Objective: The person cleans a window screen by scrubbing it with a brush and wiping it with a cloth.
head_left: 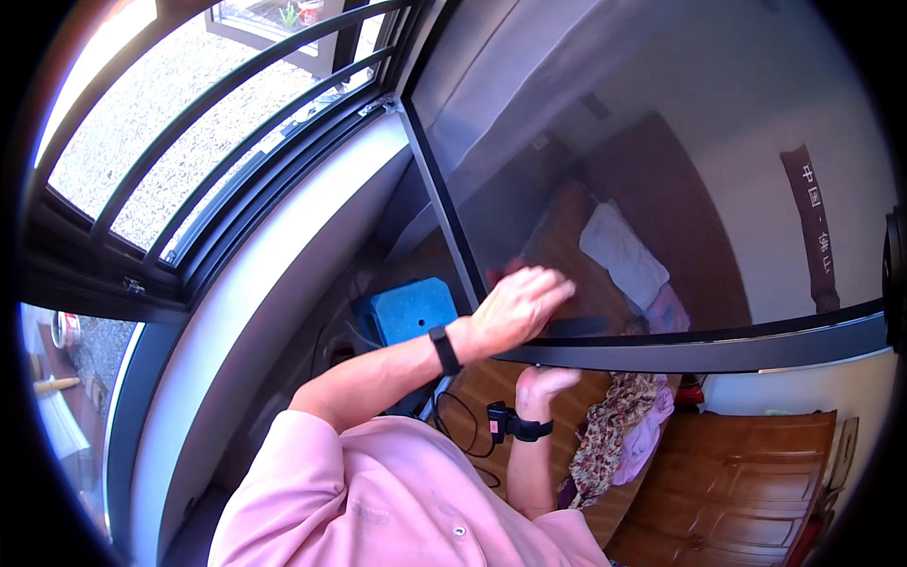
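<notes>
A glass window sash [661,236] with a dark grey frame [699,352] swings inward in front of me. My left hand [524,304] is over its lower left corner, with loosely bent, slightly blurred fingers reaching across the glass. No object shows in that hand. A dark band circles its wrist. Below the sash's lower rail is my right hand [543,380], its wrist bent and its fingers hidden behind the frame. A black strap with a small device [515,423] is on that wrist. The pane reflects the room and my left hand.
Curved dark bars [255,71] cross the window opening at left, above a white sill [312,203]. A blue plastic stool [416,310] stands beneath the sash. Black cable [463,425] lies on the wooden floor. Floral cloth [609,435] hangs near a brown wooden cabinet [737,482].
</notes>
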`<move>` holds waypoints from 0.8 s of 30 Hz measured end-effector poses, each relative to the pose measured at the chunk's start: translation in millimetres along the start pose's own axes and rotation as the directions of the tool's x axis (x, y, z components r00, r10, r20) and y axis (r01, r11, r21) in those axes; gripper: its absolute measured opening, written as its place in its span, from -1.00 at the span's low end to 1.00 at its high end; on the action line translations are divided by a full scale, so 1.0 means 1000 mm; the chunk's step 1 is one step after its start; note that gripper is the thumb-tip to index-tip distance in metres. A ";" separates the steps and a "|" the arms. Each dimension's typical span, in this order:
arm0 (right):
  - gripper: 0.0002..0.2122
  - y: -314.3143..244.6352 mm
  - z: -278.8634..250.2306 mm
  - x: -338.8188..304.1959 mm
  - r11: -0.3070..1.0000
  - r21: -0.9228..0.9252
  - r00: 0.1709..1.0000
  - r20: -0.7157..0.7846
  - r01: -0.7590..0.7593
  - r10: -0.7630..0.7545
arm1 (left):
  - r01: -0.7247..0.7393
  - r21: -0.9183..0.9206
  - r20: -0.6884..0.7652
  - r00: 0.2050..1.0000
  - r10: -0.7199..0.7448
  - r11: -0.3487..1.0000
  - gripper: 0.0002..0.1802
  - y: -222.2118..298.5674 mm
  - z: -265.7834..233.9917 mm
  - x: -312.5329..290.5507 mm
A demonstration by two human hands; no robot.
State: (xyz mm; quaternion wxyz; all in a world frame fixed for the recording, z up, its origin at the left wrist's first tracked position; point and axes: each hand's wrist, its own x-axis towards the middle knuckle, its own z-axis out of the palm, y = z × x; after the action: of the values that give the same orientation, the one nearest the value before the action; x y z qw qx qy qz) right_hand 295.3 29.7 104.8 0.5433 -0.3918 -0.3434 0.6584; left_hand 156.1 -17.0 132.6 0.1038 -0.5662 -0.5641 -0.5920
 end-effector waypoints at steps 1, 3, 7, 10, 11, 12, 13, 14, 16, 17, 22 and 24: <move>-0.58 -0.003 0.002 0.001 1.000 0.004 0.999 0.040 -0.021 0.021 | -0.003 0.023 0.030 1.000 0.003 1.000 -0.63 0.000 -0.005 -0.001; -0.58 -0.003 -0.002 0.005 1.000 -0.019 1.000 0.020 0.010 -0.010 | -0.060 0.066 0.011 0.998 0.059 0.996 -0.68 -0.005 -0.008 0.004; -0.59 0.005 -0.013 0.014 0.999 -0.001 0.998 -0.041 0.037 -0.037 | 0.189 0.070 -0.393 0.908 -0.148 0.979 -0.80 -0.052 -0.030 0.062; -0.60 0.010 -0.005 0.004 0.998 -0.016 0.997 -0.047 0.063 -0.063 | 0.273 0.015 -0.447 0.862 -0.238 0.962 -0.79 -0.038 -0.022 0.060; -0.58 0.011 -0.003 0.002 0.997 -0.017 0.997 -0.032 0.070 -0.070 | 0.148 0.075 -0.366 0.924 -0.111 0.986 -0.74 -0.031 -0.016 0.045; -0.58 0.009 0.000 0.000 0.998 -0.020 0.997 -0.032 0.066 -0.066 | 0.056 0.057 -0.262 0.964 -0.039 0.997 -0.68 -0.017 -0.005 0.024; -0.56 0.003 0.005 -0.005 1.000 0.011 0.998 0.055 0.028 -0.028 | -0.009 -0.010 -0.120 0.993 0.008 1.000 -0.63 -0.001 0.004 0.003; -0.55 -0.002 0.006 -0.006 0.999 0.039 0.990 0.143 -0.010 0.005 | -0.037 -0.067 0.014 0.999 0.038 0.997 -0.61 0.017 0.004 -0.005; -0.52 -0.004 0.001 0.002 0.999 0.023 0.979 0.204 -0.036 0.031 | -0.061 -0.013 0.034 0.998 0.061 0.998 -0.73 0.018 0.001 0.002; -0.53 -0.005 0.005 0.001 1.000 -0.004 0.996 0.086 -0.007 0.007 | -0.069 0.024 -0.060 0.996 0.070 0.997 -0.75 0.011 0.001 0.009; -0.55 0.008 -0.003 -0.003 0.996 -0.067 0.995 -0.078 0.053 -0.058 | 0.152 0.052 -0.428 0.897 -0.115 0.987 -0.75 -0.018 -0.016 0.063; -0.56 0.008 0.003 -0.002 0.997 -0.035 0.994 -0.087 0.063 -0.066 | 0.064 0.068 -0.328 0.944 -0.038 0.996 -0.69 -0.014 -0.005 0.044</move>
State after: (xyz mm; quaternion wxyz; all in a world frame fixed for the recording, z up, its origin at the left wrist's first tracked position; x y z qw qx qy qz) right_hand 289.0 26.1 99.4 0.5724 -0.4181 -0.3422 0.6169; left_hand 128.3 6.5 160.6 0.2022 -0.4411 -0.5763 -0.6576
